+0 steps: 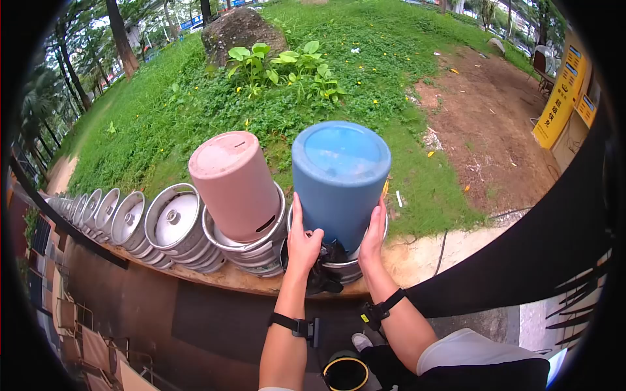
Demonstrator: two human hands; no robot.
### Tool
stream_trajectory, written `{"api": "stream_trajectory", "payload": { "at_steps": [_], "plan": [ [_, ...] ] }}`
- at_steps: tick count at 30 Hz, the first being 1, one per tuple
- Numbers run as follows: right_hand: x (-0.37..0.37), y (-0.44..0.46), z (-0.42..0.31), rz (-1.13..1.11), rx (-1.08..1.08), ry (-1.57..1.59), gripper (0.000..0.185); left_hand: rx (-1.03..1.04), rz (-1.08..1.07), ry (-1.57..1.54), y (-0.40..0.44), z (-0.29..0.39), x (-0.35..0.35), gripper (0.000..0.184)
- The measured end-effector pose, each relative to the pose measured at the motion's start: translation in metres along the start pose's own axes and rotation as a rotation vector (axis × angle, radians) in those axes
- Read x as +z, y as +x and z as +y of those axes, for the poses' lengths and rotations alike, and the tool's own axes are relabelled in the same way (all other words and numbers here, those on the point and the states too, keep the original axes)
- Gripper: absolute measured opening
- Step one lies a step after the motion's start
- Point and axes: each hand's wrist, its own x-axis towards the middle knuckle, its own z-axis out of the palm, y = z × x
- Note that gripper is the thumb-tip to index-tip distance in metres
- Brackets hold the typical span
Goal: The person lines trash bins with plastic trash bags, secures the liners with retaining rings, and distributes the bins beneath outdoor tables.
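A blue bin (339,192) stands upside down over a metal keg, its recessed base facing up and shining as if wet. My left hand (304,244) presses against its near left side, thumb towards the middle. On the opposite side, my right hand (373,236) lies along the wall with the fingers pointing up, so the bin is gripped between both hands. Black plastic (324,279), perhaps a bag, bunches below the bin beside my left hand. To the left, an upturned pink bin (236,189) rests on another keg (257,257).
Several metal kegs (173,218) line the ledge to the left. Behind them is a grassy slope with a large rock (241,38). A black-and-yellow-rimmed bucket (345,375) stands by my feet. Dark fabric (521,234) hangs at right; a yellow sign (559,104) stands beyond.
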Motion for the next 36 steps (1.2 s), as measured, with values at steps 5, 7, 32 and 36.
{"api": "stream_trajectory", "payload": {
  "at_steps": [5,7,32,36],
  "plan": [
    [-0.009,-0.016,-0.069,-0.121,-0.29,0.103,0.062,0.197,0.065,-0.374,-0.025,0.051,-0.024,0.091],
    [-0.009,-0.029,-0.099,-0.181,-0.419,0.091,0.062,0.173,0.144,-0.485,-0.042,0.061,-0.045,0.088],
    [-0.216,-0.615,-0.201,-1.184,-0.526,-0.062,0.03,-0.428,0.607,-1.385,-0.768,-0.086,-0.179,0.057],
    [-0.27,-0.671,-0.149,-1.403,-0.593,-0.21,0.026,-0.728,0.606,-1.435,-0.908,-0.113,-0.13,0.06]
  ]
}}
